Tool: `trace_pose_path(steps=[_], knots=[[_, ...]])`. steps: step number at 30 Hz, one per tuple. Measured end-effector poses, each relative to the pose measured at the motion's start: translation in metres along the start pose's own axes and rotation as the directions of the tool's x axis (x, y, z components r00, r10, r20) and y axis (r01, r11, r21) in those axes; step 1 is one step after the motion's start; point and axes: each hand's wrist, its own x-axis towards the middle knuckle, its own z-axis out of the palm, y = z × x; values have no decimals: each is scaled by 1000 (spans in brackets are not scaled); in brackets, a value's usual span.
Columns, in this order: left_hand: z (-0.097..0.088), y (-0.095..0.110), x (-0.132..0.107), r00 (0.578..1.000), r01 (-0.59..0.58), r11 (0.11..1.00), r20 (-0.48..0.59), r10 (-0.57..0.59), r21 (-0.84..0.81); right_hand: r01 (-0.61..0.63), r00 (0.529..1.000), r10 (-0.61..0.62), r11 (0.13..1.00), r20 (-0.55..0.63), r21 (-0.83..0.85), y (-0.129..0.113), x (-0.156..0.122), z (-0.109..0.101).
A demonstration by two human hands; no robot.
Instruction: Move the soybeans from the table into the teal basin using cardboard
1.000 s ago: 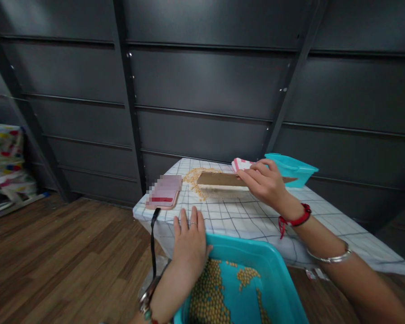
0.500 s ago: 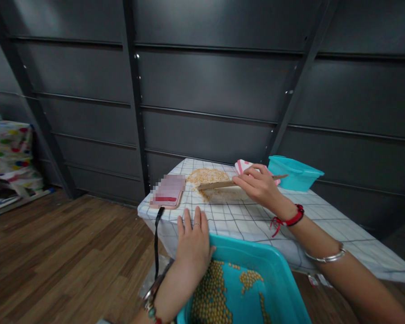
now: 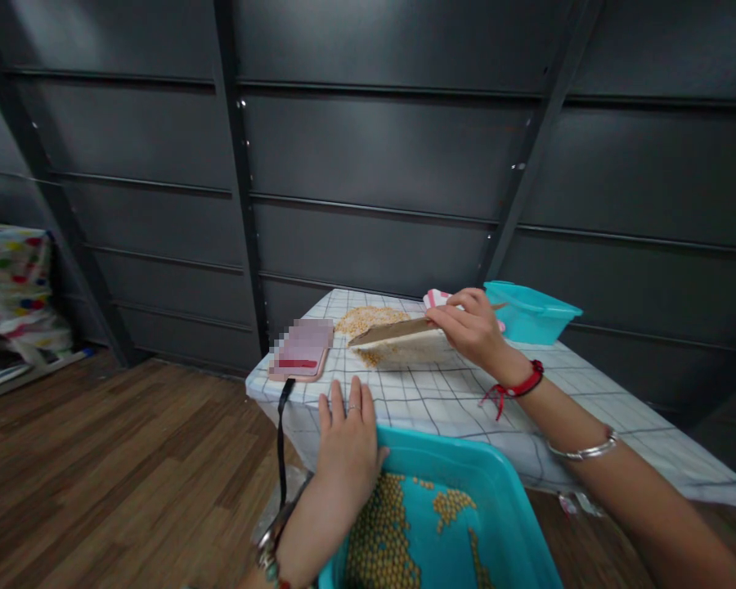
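My right hand (image 3: 471, 329) pinches a flat piece of cardboard (image 3: 398, 329) between thumb and fingers, holding it tilted above the table. Just beyond and below its far edge lie yellow soybeans (image 3: 371, 317) in a loose heap, with a few more under it. My left hand (image 3: 348, 442) lies with fingers stretched out at the table's front edge, its thumb side against the rim of a turquoise tub (image 3: 491, 462). Many round beans (image 3: 380, 540) cover the tub's left side, with smaller patches elsewhere on its floor.
The table has a white checked cloth (image 3: 589, 401). A pink phone (image 3: 303, 348) with a black strap (image 3: 280, 442) lies at its left corner. Behind my right hand are a pink-and-white cloth (image 3: 433, 298) and a smaller turquoise basin (image 3: 531, 315). A dark panelled wall (image 3: 374, 147) stands behind.
My right hand has shifted slightly left, and the cardboard's face now shows more. My left hand stays beside the tub. The whole view has moved a little.
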Motion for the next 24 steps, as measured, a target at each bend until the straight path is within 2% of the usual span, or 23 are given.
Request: trace_pose_path(steps=[3, 6, 12, 18, 24], knots=[[0, -1, 0, 1000, 3, 1000, -18, -3, 5, 18, 999, -19, 999, 30, 40, -4, 5, 13], [-1, -2, 0, 1000, 8, 1000, -19, -8, -4, 17, 999, -20, 998, 43, 64, -4, 2, 17], [-4, -3, 0, 999, 4, 1000, 38, -3, -19, 7, 1000, -9, 996, 29, 87, 8, -14, -1], [-2, -6, 1, 999, 5, 1000, 44, -4, -31, 20, 1000, -21, 997, 19, 74, 19, -20, -21], [-5, -2, 1, 997, 2, 1000, 79, -1, -22, 21, 999, -19, 999, -48, 45, 20, -20, -23]])
